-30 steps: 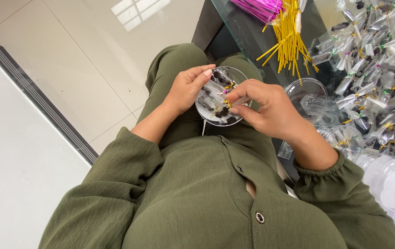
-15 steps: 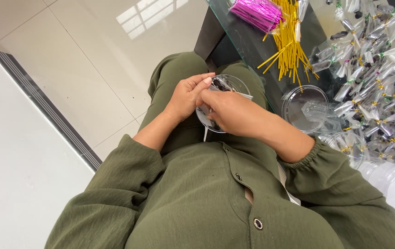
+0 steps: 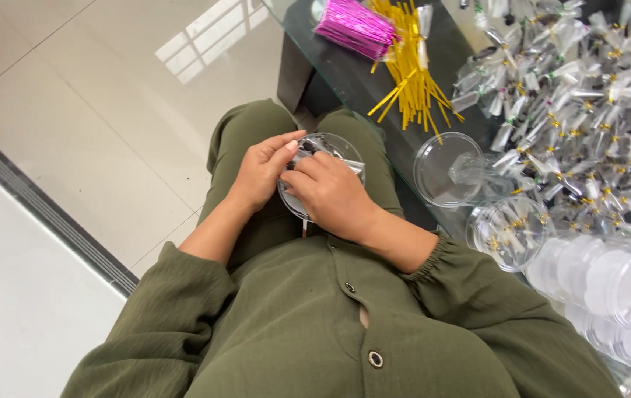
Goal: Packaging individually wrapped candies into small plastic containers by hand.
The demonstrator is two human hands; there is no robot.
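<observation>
A round clear plastic container [image 3: 334, 145] rests on my lap, over olive-green trousers. My left hand [image 3: 262, 171] holds its left side, fingers curled against the rim. My right hand [image 3: 330, 193] lies over the container, its fingertips pinching a small clear wrapped packet with something dark inside [image 3: 302, 155]. Both hands meet at the packet, and the right hand hides most of the container.
A glass table [image 3: 374, 88] stands to my right. It carries a bundle of gold twist ties [image 3: 411, 74], a pink bundle [image 3: 354, 27], a heap of tied clear packets [image 3: 580, 110], open clear cups [image 3: 448, 168] and stacked lids [image 3: 610, 280]. Tiled floor lies to the left.
My right hand has slid left over the container and now covers most of it. The left hand stays on the rim. The view has shifted slightly.
</observation>
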